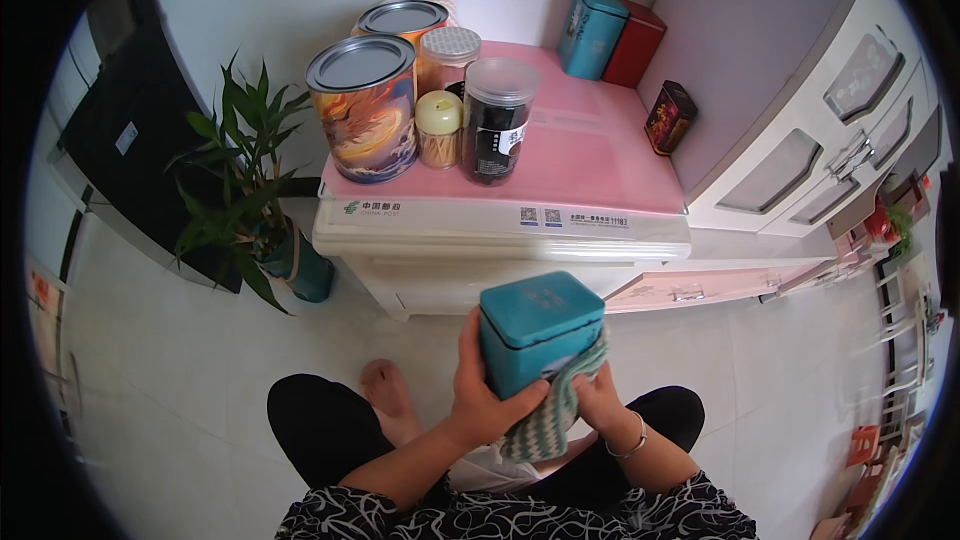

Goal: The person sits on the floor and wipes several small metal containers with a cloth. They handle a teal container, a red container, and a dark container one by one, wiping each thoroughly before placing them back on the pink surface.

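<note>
A teal lidded tin box [541, 307] is held up in front of the white cabinet, above my knees. My left hand [484, 397] grips it from the left side, with the thumb across its lower front. In my right hand [598, 394] is a green-and-white striped cloth [544, 424], pressed against the tin's right side and hanging below it. The tin's lid is on. Its underside and the fingers behind it are hidden.
On the pink-covered cabinet top [585, 142] stand two large printed cans [364, 127], a black-filled jar [496, 127], a toothpick holder [439, 127] and another jar [450, 52]. A teal tin [589, 34], red tin [634, 45] and small dark tin [670, 118] line the right. A potted plant [255, 165] stands left.
</note>
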Demonstrator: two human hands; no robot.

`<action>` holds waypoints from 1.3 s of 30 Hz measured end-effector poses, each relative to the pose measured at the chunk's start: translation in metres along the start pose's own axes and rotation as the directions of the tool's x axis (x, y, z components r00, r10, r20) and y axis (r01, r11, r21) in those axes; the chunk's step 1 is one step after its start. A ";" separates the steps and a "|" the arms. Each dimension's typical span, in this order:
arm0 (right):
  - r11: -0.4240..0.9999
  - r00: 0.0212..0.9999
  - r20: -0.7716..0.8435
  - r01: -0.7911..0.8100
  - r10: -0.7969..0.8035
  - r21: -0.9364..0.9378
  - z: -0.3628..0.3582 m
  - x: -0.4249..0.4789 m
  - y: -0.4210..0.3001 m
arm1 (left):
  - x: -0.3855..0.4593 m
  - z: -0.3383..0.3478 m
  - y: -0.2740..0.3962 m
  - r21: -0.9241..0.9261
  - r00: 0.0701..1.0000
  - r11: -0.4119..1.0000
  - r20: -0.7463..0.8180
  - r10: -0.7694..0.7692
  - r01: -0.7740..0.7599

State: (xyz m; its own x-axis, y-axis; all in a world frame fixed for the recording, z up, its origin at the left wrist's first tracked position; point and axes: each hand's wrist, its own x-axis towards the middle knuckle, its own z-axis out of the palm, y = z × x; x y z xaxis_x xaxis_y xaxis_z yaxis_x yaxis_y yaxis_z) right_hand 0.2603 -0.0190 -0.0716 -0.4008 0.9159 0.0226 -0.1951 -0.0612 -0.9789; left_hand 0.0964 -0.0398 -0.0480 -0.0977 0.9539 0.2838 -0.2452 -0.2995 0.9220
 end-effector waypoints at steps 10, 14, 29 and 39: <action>0.996 0.996 0.051 -0.076 0.074 0.046 0.018 0.005 -0.020 | 0.013 -0.012 0.004 -0.040 0.999 0.998 0.009 -0.040 0.040; 0.999 0.998 -0.058 -0.029 0.027 -0.018 0.023 0.003 -0.015 | 0.012 -0.001 0.005 0.011 0.997 0.999 -0.052 -0.049 0.049; 0.999 0.966 -0.255 0.053 -0.048 0.011 0.011 0.002 -0.006 | 0.002 0.003 -0.005 0.077 0.976 0.973 -0.025 -0.216 0.217; 0.977 0.991 -0.033 0.120 -0.128 -0.177 0.007 -0.011 0.011 | 0.005 -0.001 0.006 0.324 0.990 0.943 0.085 -0.110 0.077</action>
State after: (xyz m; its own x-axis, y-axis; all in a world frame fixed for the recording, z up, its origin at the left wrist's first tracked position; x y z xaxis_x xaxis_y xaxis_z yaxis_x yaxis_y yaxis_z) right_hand 0.2566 -0.0325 -0.0816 -0.3428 0.9287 0.1412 -0.0809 0.1206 -0.9894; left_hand 0.0931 -0.0371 -0.0411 0.0127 0.9793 0.2020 0.0742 -0.2023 0.9765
